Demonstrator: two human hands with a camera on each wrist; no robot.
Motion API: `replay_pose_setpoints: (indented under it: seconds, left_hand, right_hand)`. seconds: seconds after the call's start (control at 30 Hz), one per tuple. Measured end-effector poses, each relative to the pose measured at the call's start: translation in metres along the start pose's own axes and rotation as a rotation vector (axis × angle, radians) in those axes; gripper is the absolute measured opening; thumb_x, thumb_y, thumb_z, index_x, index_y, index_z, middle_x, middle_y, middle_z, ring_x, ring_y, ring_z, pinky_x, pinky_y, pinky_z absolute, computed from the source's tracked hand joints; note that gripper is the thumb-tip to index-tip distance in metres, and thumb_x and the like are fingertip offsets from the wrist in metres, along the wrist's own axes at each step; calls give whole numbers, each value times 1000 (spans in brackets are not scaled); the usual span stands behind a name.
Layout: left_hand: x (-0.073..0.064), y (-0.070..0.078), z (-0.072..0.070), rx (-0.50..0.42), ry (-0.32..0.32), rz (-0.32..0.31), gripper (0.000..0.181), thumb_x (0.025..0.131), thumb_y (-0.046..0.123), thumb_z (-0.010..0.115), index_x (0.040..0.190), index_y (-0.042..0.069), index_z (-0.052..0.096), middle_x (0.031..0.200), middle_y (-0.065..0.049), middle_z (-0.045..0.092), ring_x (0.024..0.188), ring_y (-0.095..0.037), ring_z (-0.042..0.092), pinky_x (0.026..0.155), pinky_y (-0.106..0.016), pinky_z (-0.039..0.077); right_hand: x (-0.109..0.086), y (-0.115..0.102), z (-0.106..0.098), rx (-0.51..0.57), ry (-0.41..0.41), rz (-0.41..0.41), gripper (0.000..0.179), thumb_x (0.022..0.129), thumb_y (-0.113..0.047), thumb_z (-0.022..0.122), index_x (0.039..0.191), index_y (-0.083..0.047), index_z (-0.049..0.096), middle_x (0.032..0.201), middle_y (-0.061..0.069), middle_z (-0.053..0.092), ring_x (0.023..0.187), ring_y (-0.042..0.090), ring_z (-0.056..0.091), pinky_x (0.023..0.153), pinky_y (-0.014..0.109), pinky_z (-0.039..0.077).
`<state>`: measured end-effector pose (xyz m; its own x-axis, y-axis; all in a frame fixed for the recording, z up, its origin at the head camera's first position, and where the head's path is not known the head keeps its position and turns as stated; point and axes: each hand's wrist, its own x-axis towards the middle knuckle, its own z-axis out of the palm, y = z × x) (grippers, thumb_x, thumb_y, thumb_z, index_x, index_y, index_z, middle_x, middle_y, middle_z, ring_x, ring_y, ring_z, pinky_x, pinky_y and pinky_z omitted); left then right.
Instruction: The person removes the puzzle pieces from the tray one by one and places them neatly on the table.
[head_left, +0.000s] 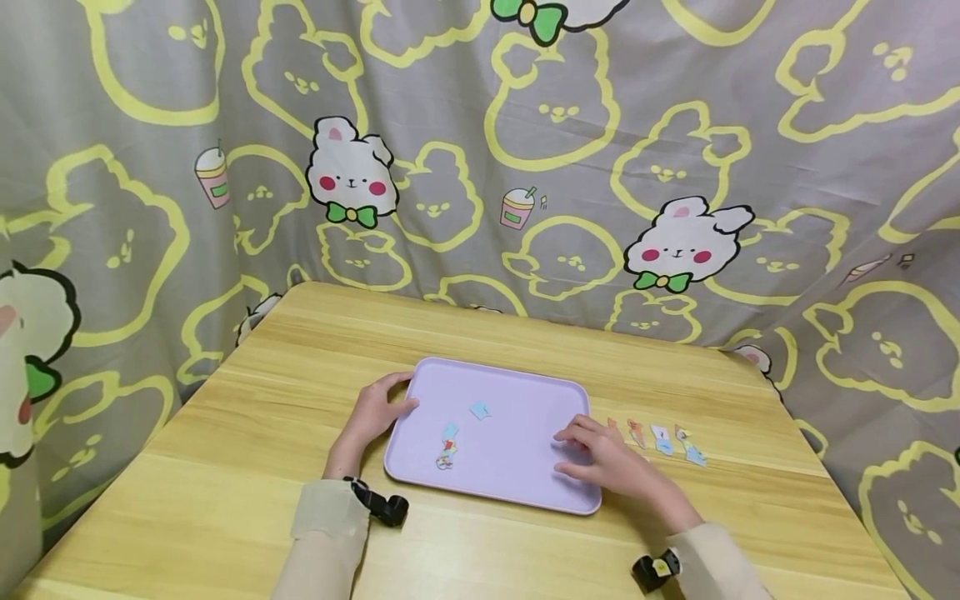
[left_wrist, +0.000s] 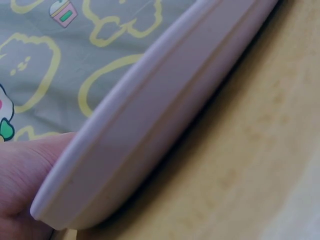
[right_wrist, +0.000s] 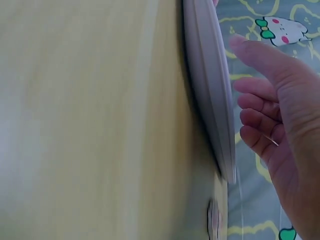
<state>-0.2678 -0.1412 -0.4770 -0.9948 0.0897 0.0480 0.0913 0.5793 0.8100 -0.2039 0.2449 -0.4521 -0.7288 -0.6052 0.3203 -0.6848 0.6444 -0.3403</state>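
Observation:
A lilac tray (head_left: 510,487) lies on the wooden table. My left hand (head_left: 375,410) holds its left rim, thumb over the edge; the left wrist view shows the tray's side wall (left_wrist: 150,105) covering part of that hand. Over the right part of the tray is my right hand (head_left: 603,457), its fingers loosely bent, thumb apart, nothing between them. On the tray's left side, a few small printed pieces like jigsaw pieces (head_left: 447,446) form a short column. One light blue piece (head_left: 480,410) lies separately, up and to the right of it.
Right of the tray, several more printed pieces (head_left: 663,439) lie in a loose row on the table (head_left: 225,467), some partly behind my right hand. A patterned grey curtain (head_left: 450,192) hangs around the table's back and sides.

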Motion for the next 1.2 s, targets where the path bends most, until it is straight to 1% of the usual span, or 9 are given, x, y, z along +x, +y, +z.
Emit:
replay_pose_setpoints:
  seconds: [0.1, 0.23, 0.47, 0.7, 0.8, 1.0, 1.2]
  left_hand:
    - [0, -1, 0, 7, -7, -2, 55, 91, 19, 68, 142, 8, 51, 150, -20, 46, 143, -41, 35, 120, -55, 29]
    - [0, 0, -2, 2, -10, -10, 55, 91, 19, 69, 142, 8, 51, 150, -18, 47, 144, -39, 35, 121, -53, 29]
    - [-1, 2, -2, 3, -13, -16, 55, 91, 20, 69, 142, 8, 51, 150, -19, 46, 144, -41, 35, 121, -54, 29]
    - [0, 1, -2, 9, -18, -13, 55, 91, 20, 69, 142, 8, 51, 150, -19, 47, 143, -41, 35, 120, -55, 30]
    - [-1, 1, -2, 3, -19, -22, 55, 91, 21, 69, 142, 9, 51, 150, -18, 47, 144, -40, 35, 121, -54, 29]
    - [-1, 0, -2, 10, -13, -12, 55, 91, 19, 69, 141, 8, 51, 149, -19, 47, 143, -41, 36, 120, -55, 30]
    - [0, 0, -1, 8, -8, -9, 55, 91, 19, 69, 141, 8, 51, 149, -19, 47, 143, -41, 36, 121, -54, 30]
  right_hand:
    - [7, -4, 4, 14, 2, -33, 34, 81, -29, 79, 106, -9, 69, 98, 0, 61, 83, 9, 55, 72, 20, 51]
    - [17, -10, 9, 47, -29, -38, 35, 83, -30, 78, 108, -7, 69, 99, 0, 60, 85, 10, 56, 76, 22, 53]
    - [36, -24, 20, 75, -96, -49, 36, 84, -31, 76, 111, -8, 68, 99, 1, 60, 84, 10, 54, 75, 20, 51]
    - [50, -37, 30, 88, -159, -33, 37, 87, -35, 73, 113, -10, 68, 103, -1, 59, 85, 7, 53, 77, 20, 51]
    - [56, -41, 35, 84, -180, -24, 38, 87, -36, 73, 114, -11, 67, 102, -3, 58, 85, 6, 51, 76, 19, 50]
    - [69, -49, 43, 65, -209, -33, 40, 87, -39, 72, 115, -11, 67, 98, -4, 55, 84, 4, 47, 74, 16, 47]
    - [80, -55, 49, 33, -222, -22, 46, 88, -41, 71, 119, -9, 65, 99, -3, 53, 84, 4, 43, 74, 16, 42]
